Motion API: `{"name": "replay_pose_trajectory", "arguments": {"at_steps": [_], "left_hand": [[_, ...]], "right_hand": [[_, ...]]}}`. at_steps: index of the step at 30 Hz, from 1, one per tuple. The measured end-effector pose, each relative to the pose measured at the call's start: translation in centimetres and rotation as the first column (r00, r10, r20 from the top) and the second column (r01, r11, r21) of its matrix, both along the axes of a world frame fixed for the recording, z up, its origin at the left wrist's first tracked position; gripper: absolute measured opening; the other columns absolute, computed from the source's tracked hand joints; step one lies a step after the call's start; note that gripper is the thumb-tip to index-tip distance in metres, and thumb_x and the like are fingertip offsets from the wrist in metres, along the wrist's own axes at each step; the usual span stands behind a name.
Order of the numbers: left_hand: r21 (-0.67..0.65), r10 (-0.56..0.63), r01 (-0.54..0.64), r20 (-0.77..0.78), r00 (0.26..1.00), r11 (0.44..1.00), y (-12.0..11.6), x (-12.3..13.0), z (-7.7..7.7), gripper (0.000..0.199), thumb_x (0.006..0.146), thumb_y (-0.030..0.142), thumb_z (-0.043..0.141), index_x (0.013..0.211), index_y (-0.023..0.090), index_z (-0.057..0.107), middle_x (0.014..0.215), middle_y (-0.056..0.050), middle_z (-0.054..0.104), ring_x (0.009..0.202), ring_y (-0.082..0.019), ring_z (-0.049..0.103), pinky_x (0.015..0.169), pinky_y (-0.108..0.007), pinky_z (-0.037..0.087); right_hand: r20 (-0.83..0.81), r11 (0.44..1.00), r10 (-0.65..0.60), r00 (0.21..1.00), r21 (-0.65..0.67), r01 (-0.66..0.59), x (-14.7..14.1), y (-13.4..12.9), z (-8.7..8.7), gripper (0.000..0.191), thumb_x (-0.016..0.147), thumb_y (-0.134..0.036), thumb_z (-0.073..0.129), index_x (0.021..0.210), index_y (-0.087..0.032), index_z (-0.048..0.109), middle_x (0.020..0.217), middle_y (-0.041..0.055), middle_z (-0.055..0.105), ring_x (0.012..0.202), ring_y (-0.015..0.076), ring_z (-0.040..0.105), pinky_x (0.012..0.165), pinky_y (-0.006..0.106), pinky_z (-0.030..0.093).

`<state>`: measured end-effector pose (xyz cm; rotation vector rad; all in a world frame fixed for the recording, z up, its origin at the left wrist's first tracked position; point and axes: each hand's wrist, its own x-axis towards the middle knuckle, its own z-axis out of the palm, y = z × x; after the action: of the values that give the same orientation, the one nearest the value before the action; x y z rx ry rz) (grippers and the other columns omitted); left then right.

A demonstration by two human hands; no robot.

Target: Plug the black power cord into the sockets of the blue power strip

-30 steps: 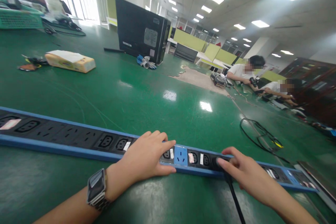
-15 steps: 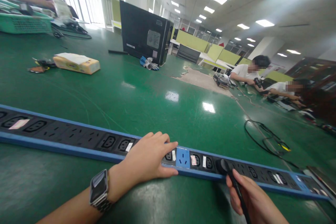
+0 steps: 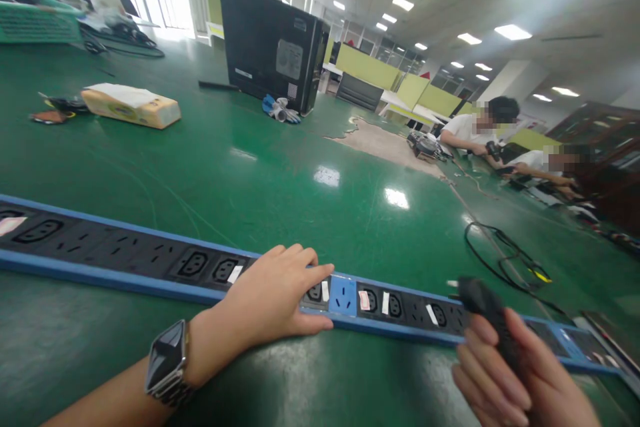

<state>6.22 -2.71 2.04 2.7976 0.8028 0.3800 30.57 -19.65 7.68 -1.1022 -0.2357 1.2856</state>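
A long power strip with a blue frame and black sockets lies across the green table. My left hand grips it across its width, just left of a blue socket, the thumb on the near side and the fingers over the far side. Wrapped in the fingers of my right hand is a black plug, held above the right part of the strip. Metal pins show at the plug's left end, apart from the sockets. White and pink labels sit beside several sockets.
A black computer case stands at the back, with gloves beside it. A tissue pack lies at the left, a green basket behind it. A coiled black cable rests at the right. Other people sit around the table.
The plug has come up off the strip in my right hand and moved right, uncovering a socket with a white label. My left hand still holds the strip. The view has shifted slightly.
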Motion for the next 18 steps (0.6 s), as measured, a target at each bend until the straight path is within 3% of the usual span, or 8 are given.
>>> {"name": "replay_pose_trajectory", "arguments": {"at_steps": [3, 6, 11, 18], "left_hand": [[0.010, -0.002, 0.002, -0.002, 1.000, 1.000, -0.1, 0.0, 0.0, 0.062, 0.073, 0.061, 0.066, 0.123, 0.028, 0.055, 0.103, -0.004, 0.059, 0.093, -0.026, 0.055, 0.077, -0.039, 0.041], [0.014, -0.001, 0.001, -0.001, 1.000, 1.000, -0.2, 0.0, 0.0, 0.063, 0.073, 0.062, 0.066, 0.124, 0.027, 0.055, 0.103, -0.005, 0.059, 0.094, -0.026, 0.055, 0.078, -0.039, 0.041], [0.030, 0.006, -0.006, 0.026, 1.000, 1.000, -0.3, 0.0, -0.1, 0.063, 0.072, 0.061, 0.068, 0.123, 0.026, 0.056, 0.102, -0.005, 0.059, 0.093, -0.026, 0.055, 0.077, -0.037, 0.041], [0.017, -0.001, 0.000, 0.043, 0.999, 1.000, -0.4, 0.0, -0.1, 0.063, 0.073, 0.061, 0.066, 0.124, 0.026, 0.054, 0.103, -0.006, 0.058, 0.095, -0.027, 0.054, 0.079, -0.039, 0.041]], "right_hand": [[-0.105, 0.978, 0.207, 0.973, -0.011, -0.210, -3.5, 2.1, -2.7, 0.034, 0.079, -0.050, 0.066, 0.072, -0.018, 0.057, 0.037, -0.0089, 0.035, 0.030, 0.0023, 0.030, 0.036, 0.019, 0.020], [-0.169, 0.951, 0.300, 0.939, -0.024, -0.308, -6.3, 4.1, -4.7, 0.039, 0.072, -0.053, 0.072, 0.074, -0.016, 0.059, 0.036, -0.0100, 0.040, 0.028, 0.0027, 0.031, 0.032, 0.018, 0.018], [-0.178, 0.951, 0.263, 0.948, -0.121, -0.286, -8.7, 5.7, -5.4, 0.048, 0.058, -0.058, 0.078, 0.069, -0.017, 0.055, 0.032, -0.0117, 0.039, 0.024, 0.0038, 0.031, 0.029, 0.017, 0.016], [-0.167, 0.948, 0.166, 0.972, -0.245, -0.204, -10.0, 5.4, -5.5, 0.057, 0.042, -0.059, 0.083, 0.070, -0.019, 0.054, 0.033, -0.0125, 0.040, 0.023, 0.0042, 0.032, 0.026, 0.016, 0.019]]}}
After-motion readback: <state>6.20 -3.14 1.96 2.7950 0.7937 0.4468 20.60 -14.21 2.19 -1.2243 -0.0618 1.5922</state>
